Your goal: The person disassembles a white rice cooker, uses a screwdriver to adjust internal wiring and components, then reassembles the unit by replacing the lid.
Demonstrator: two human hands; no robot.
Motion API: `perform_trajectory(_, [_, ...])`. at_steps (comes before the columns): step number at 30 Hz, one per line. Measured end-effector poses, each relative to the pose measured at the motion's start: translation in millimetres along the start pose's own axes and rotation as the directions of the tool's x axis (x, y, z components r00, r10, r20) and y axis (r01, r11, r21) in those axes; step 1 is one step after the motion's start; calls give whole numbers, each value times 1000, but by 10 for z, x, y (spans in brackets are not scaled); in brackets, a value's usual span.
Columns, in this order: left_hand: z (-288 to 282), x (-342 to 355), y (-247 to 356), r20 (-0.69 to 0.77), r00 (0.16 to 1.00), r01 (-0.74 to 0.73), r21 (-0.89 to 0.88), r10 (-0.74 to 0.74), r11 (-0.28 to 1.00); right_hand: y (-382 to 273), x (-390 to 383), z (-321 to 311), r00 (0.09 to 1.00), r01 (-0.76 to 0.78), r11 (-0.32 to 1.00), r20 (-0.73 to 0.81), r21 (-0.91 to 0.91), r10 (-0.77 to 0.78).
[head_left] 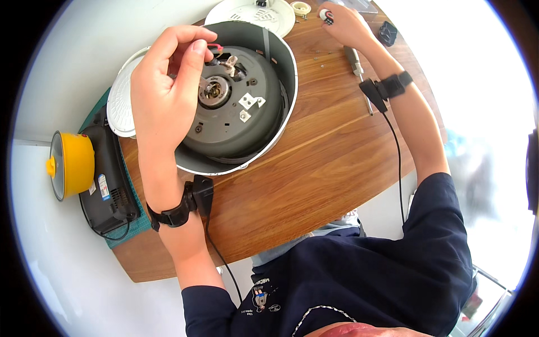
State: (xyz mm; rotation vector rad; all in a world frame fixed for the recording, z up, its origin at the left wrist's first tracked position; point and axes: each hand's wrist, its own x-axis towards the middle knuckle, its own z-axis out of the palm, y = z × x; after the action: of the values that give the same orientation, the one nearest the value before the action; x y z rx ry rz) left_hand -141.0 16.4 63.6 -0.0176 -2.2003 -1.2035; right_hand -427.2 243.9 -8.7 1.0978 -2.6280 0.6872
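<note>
The open round appliance (252, 132), a grey metal shell with a dark disc-shaped base inside, stands on the table. Over its left side my left hand (168, 84) is closed, thumb and forefinger pinched on a thin red wire (215, 46) leading down into the base. White brackets (250, 101) and a round metal fitting (214, 91) show on the disc. At the far right my right hand (349, 27) is closed around a small white object with red and black marks (326, 16); its kind is unclear, as the fingers partly cover it.
A screwdriver (356, 66) lies below my right forearm. Nearby are a small black part (387, 33), a roll of tape (301, 8) and several tiny screws. Round white covers (250, 14) sit behind and left. A yellow pot (78, 164) stands beside a black appliance (105, 168) on a green mat.
</note>
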Motion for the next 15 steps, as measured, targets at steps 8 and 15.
perform_trajectory(8, [24, 24, -14, 17, 1000, -3, -18, 4, 1000, 263, 414, 289, 998, 64, 988, 4, -142, -64])
perform_trajectory(15, [23, 27, 5, 13, 1000, -9, -34, 9, 999, 201, 512, 449, 998, 59, 979, -1, -195, -60])
